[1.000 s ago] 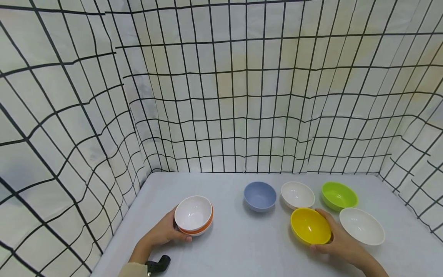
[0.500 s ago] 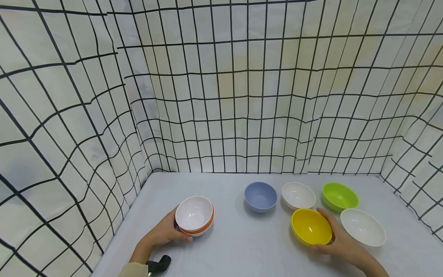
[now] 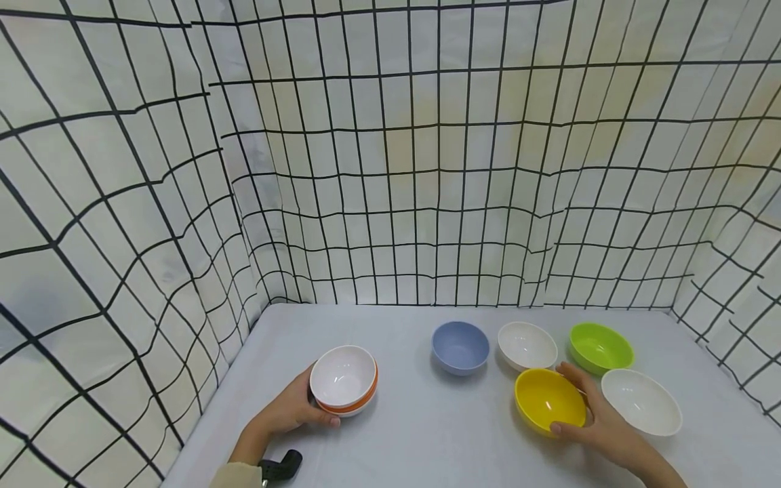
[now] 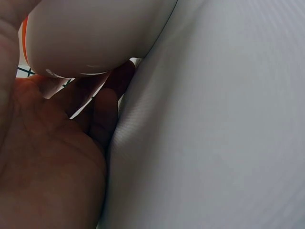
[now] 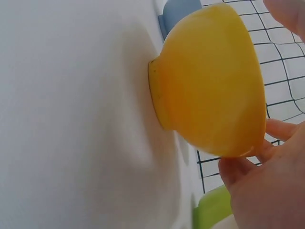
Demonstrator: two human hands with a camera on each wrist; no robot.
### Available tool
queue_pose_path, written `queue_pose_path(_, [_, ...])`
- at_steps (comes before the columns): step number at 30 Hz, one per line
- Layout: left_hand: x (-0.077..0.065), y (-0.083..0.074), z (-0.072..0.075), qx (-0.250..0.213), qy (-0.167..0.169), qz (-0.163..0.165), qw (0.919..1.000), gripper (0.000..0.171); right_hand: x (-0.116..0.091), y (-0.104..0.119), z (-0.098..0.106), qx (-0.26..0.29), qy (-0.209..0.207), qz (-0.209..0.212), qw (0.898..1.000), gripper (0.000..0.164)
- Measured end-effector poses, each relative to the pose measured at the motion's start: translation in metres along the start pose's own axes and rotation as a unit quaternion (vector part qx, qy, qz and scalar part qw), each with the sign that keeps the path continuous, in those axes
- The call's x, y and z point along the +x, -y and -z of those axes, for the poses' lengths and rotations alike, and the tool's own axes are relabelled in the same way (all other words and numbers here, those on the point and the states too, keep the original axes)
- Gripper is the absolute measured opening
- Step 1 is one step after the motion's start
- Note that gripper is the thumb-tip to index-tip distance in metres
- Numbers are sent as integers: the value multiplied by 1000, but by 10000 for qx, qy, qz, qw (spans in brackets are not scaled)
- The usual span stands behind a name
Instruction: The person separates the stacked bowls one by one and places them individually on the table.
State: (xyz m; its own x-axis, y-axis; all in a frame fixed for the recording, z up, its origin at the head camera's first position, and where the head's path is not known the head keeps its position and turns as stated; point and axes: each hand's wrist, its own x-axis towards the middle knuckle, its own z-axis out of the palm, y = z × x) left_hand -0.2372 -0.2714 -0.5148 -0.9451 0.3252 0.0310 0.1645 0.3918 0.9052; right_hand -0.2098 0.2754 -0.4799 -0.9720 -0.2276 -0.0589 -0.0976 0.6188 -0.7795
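My left hand (image 3: 295, 407) grips a nested stack from its left side, with the thumb along the front. On top is a white bowl (image 3: 343, 376), over an orange bowl (image 3: 367, 398) and another white bowl low down (image 3: 361, 409). In the left wrist view, the curled fingers (image 4: 105, 112) reach under a white bowl's side. A yellow bowl (image 3: 545, 401) stands upright on the cloth at right. My right hand (image 3: 601, 423) is spread around its right side. In the right wrist view, the fingers touch the yellow bowl (image 5: 214, 81) while the thumb (image 5: 288, 16) stands apart from it.
Behind the yellow bowl are a blue bowl (image 3: 460, 347), a white bowl (image 3: 527, 344) and a green bowl (image 3: 601, 346). A wider white bowl (image 3: 643, 401) sits right beside my right hand. Black-gridded white walls (image 3: 403, 224) enclose the white-covered table (image 3: 427, 434).
My right hand has loosened around the yellow bowl, its thumb and fingers shifting slightly up from the rim. The left hand keeps its hold on the stack.
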Motion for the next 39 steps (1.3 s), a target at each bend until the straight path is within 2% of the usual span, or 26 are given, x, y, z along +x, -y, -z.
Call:
queue_pose_path(7, [0, 0, 0, 28, 7, 29, 10000, 113, -5, 13, 0, -302, -700, 702, 9946, 94])
queue_pose_path(11, [0, -1, 0, 34, 24, -6, 10000, 113, -7, 27, -2, -278, -960, 1047, 9895, 88])
queue_pose_path(16, [-1, -2, 0, -20, 17, -25, 10000, 112, -9, 47, -14, -309, -954, 1281, 9867, 79])
queue_pose_path(24, [0, -1, 0, -19, 10, -35, 10000, 113, 6, 72, -44, -61, -757, 2417, 9674, 70])
queue_pose_path(28, [-1, -1, 1, -69, 39, -60, 10000, 113, 16, 89, -61, 145, -409, 2390, 9701, 70])
queue_pose_path(33, [-1, 0, 1, -136, 44, -78, 9999, 112, 29, 111, -84, 488, 42, 2038, 9778, 73])
queue_pose_path(39, [0, 2, 1, -219, 65, -86, 9997, 111, 48, 131, -110, 689, 298, 1793, 9809, 72])
